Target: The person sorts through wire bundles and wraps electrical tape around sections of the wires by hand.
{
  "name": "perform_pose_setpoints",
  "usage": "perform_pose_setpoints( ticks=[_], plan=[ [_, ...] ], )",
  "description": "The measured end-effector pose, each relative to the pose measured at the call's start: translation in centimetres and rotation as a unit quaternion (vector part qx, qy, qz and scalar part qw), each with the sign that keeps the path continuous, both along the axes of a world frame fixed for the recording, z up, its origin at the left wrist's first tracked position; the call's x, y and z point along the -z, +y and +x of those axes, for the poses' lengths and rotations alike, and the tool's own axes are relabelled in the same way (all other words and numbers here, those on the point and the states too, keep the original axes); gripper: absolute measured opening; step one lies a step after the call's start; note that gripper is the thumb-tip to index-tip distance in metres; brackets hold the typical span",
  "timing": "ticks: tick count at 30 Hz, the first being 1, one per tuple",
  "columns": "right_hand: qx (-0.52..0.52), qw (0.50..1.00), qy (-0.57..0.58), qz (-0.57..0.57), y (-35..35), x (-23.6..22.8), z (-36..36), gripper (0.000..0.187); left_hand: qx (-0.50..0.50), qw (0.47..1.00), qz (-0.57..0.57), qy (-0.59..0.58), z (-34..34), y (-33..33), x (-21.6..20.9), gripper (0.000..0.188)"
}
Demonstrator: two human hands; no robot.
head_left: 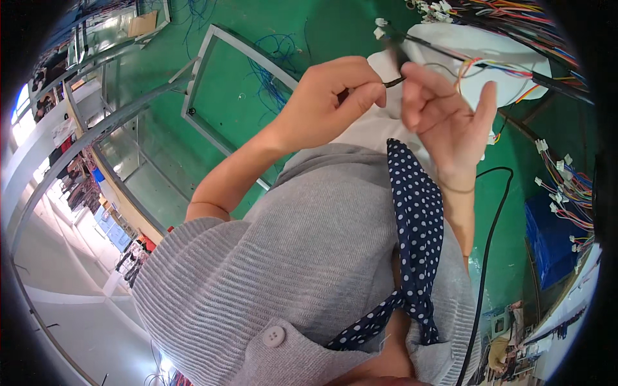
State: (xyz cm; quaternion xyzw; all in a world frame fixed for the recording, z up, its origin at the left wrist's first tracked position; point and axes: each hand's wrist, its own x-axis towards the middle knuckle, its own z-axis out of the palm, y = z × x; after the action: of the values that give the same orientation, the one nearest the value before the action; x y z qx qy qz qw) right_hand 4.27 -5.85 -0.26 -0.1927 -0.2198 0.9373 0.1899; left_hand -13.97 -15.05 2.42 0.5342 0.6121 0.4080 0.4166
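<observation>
My left hand [335,96] is closed, its thumb and forefinger pinching a thin black strip [394,82] that looks like a cable or tape. The strip's free end reaches toward my right hand [447,116]. That hand has its palm turned up to me, the thumb stretched away and the fingers loosely bent and blurred. Whether its fingertips touch the strip is hard to see. Just beyond the fingertips is a blurred dark piece [398,55]. A black-sleeved wire bundle [438,48] with white connectors [380,29] at its end runs behind my right hand.
Many coloured wires [515,16] lie at the far right over a white surface [515,48]. More wires with white connectors [560,170] hang at the right, above a blue box [550,241]. A metal frame [241,44] and loose blue wires [267,74] are at the left. A black cable [492,238] hangs beside me.
</observation>
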Motion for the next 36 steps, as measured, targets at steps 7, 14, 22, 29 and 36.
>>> perform_pose_setpoints(
  ticks=[7,14,22,29,36],
  plan=[
    [0.040,0.988,-0.106,0.108,-1.4,2.6,-0.1,0.046,-0.005,0.954,-0.185,-0.235,-0.5,0.2,-1.3,0.025],
    [0.012,0.958,-0.094,0.272,0.8,3.7,-1.8,0.053,0.048,0.779,-0.350,-0.518,0.1,2.3,-1.4,0.036],
    [0.081,0.914,-0.143,0.371,-0.5,3.9,-0.7,0.036,-0.023,0.837,-0.308,-0.453,-1.3,3.2,-1.4,0.034],
    [-0.027,0.984,0.050,-0.166,0.7,2.2,1.1,0.054,0.012,0.990,-0.133,0.038,-0.6,1.4,-0.9,0.019],
    [0.057,0.992,-0.098,0.061,-0.8,3.6,-1.3,0.031,0.150,0.972,-0.132,-0.121,-0.8,1.8,-0.4,0.024]
  ],
)
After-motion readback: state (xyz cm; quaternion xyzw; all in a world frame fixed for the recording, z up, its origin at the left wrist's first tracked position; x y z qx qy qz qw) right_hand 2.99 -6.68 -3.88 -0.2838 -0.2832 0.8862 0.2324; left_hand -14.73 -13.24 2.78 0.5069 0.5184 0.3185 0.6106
